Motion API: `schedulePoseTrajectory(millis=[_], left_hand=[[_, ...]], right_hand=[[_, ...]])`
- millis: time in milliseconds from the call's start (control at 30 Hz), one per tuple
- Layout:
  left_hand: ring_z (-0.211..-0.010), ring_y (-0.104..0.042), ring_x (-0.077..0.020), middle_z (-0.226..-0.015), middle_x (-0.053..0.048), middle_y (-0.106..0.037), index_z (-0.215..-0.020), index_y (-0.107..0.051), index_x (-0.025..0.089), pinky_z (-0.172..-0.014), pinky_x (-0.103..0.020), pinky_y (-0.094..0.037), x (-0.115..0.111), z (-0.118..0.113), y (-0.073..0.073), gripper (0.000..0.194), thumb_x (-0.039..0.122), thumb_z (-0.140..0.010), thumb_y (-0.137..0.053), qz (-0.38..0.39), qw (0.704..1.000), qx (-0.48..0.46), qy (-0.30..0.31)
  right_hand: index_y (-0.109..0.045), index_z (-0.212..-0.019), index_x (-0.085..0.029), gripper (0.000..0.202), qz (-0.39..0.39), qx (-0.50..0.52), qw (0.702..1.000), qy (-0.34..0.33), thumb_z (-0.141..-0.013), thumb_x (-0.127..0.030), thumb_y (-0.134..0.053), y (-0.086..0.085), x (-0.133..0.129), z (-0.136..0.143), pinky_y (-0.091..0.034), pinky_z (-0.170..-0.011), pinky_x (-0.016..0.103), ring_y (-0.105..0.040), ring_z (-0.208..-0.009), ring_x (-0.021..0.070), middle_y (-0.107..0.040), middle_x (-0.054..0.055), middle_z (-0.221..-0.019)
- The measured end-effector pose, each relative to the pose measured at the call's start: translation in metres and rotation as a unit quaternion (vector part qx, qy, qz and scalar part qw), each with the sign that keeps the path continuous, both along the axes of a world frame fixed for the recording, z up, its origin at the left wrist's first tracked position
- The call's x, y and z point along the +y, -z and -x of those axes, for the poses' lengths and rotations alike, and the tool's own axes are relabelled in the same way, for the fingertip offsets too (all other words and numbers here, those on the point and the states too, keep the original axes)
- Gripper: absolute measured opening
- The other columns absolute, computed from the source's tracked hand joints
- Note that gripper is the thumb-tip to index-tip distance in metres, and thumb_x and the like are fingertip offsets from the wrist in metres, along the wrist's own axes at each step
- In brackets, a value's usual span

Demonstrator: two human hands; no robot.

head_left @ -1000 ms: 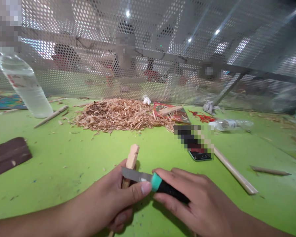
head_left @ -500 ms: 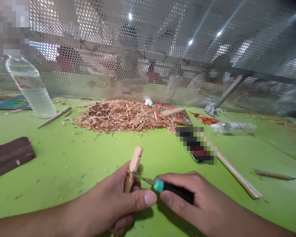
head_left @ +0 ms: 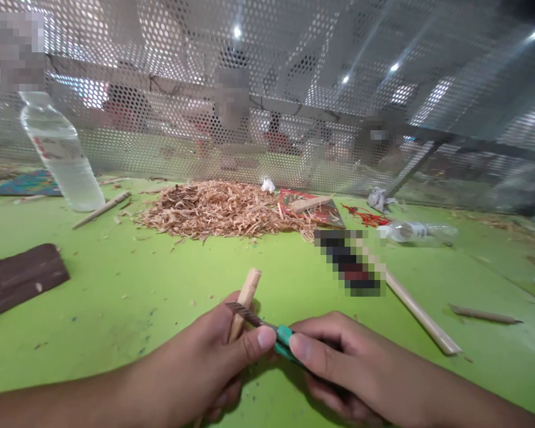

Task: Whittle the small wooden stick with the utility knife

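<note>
My left hand (head_left: 205,348) is wrapped round a pale, whittled wooden stick (head_left: 249,288), whose upper end sticks up past the fingers, tilted right. In my right hand (head_left: 339,356) is a utility knife with a black and green handle (head_left: 285,340). Its dark, scored blade (head_left: 245,312) lies across the stick just above my left fingers. The left thumb tip rests at the blade's base, close beside my right thumb. The stick's lower part is mostly hidden by the left hand.
Behind my hands lies a heap of wood shavings (head_left: 223,208). A water bottle (head_left: 66,154) stands left, above a brown sheet (head_left: 24,279). On the right are a long wooden rod (head_left: 421,312), a pencil (head_left: 485,314) and a lying bottle (head_left: 421,232). A perforated screen (head_left: 271,137) borders the back.
The knife has turned so its flat, scored blade face shows, and its handle has come nearer the left thumb. The right thumb has moved forward onto the green part. The view has shifted slightly.
</note>
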State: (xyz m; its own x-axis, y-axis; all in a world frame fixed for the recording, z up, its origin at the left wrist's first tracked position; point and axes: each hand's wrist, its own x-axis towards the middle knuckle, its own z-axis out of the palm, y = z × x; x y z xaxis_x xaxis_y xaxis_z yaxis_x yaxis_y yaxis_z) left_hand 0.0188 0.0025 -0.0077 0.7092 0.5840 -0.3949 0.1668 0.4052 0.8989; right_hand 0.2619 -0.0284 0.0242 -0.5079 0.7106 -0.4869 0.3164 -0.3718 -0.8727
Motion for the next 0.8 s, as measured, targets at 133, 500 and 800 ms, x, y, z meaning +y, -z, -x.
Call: schedulePoseTrajectory(millis=[133, 500, 800], left_hand=[[-0.038, -0.027, -0.0035, -0.052, 0.015, -0.04, -0.103, -0.054, 0.023, -0.035, -0.012, -0.028, 0.001, -0.001, -0.003, 0.054, 0.076, -0.096, -0.063, 0.006, 0.999, -0.035, 0.011], [-0.04, -0.033, -0.0009, -0.061, 0.015, -0.042, -0.109, -0.048, 0.026, -0.038, -0.009, -0.037, 0.007, 0.003, -0.009, 0.053, 0.065, -0.091, -0.079, 0.039, 0.994, -0.098, 0.013], [-0.037, -0.035, 0.0011, -0.06, 0.016, -0.046, -0.097, -0.04, 0.027, -0.034, -0.007, -0.034, 0.011, 0.0, -0.007, 0.069, 0.065, -0.076, -0.092, 0.068, 0.994, -0.08, 0.007]], right_hand=[[-0.063, -0.095, -0.019, 0.066, 0.122, 0.074, 0.99, 0.016, -0.088, -0.084, -0.068, -0.003, 0.005, 0.001, -0.032, -0.033, 0.012, -0.032, -0.036, 0.0039, -0.053, -0.009, -0.054], [-0.073, -0.1, -0.016, 0.066, -0.051, 0.012, 0.998, 0.025, -0.094, -0.081, -0.064, -0.014, 0.007, -0.006, -0.031, -0.042, 0.016, -0.037, -0.048, 0.0072, -0.05, -0.006, -0.062], [-0.073, -0.096, -0.018, 0.04, -0.223, -0.136, 0.963, -0.063, -0.106, -0.055, -0.062, -0.007, 0.006, -0.003, -0.038, -0.055, 0.022, -0.053, -0.066, 0.0151, -0.056, -0.001, -0.073]])
